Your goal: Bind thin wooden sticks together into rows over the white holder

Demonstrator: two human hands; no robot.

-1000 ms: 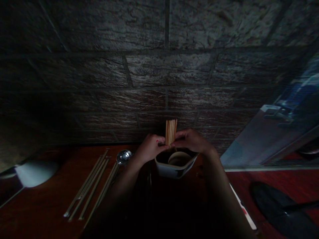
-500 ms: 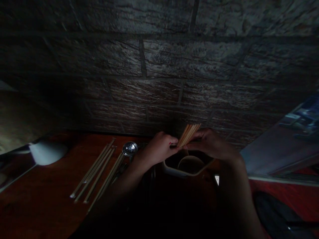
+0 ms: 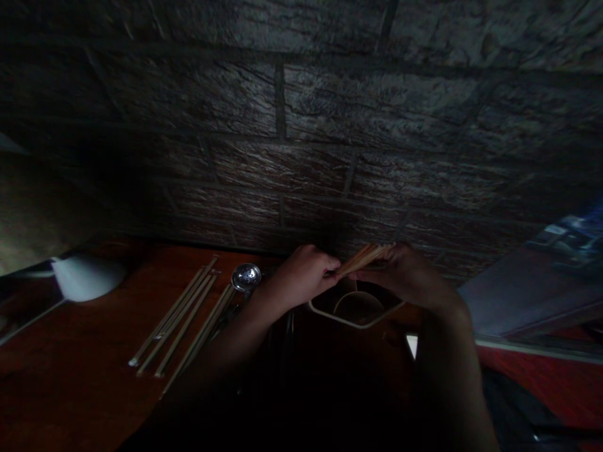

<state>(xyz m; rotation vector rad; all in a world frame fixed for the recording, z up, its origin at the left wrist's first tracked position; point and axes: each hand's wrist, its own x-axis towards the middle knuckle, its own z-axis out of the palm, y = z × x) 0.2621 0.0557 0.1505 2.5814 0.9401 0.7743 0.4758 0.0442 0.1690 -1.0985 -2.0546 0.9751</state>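
A bundle of thin wooden sticks that look like chopsticks (image 3: 363,257) is held between my two hands, leaning up to the right. My left hand (image 3: 311,273) pinches its lower end with thumb and fingers. Around the upper right part of the bundle, my right hand (image 3: 409,273) is closed; its fingers are partly hidden in the dark. Right below both hands is a pale-rimmed, angular container (image 3: 362,326), with a curved, bowl-like rim (image 3: 353,295) inside it.
On the wooden table (image 3: 85,351), several long chopsticks (image 3: 183,317) lie left of my left forearm. A metal perforated ladle (image 3: 245,277) lies near the stone-patterned wall (image 3: 245,163). A white cup-like vessel (image 3: 87,279) stands far left. A small white object (image 3: 412,345) is beside my right forearm.
The bundle has tipped over to the right, from steep to nearly flat. My right hand has moved onto its upper end, while my left hand keeps its pinch. The view has shifted slightly.
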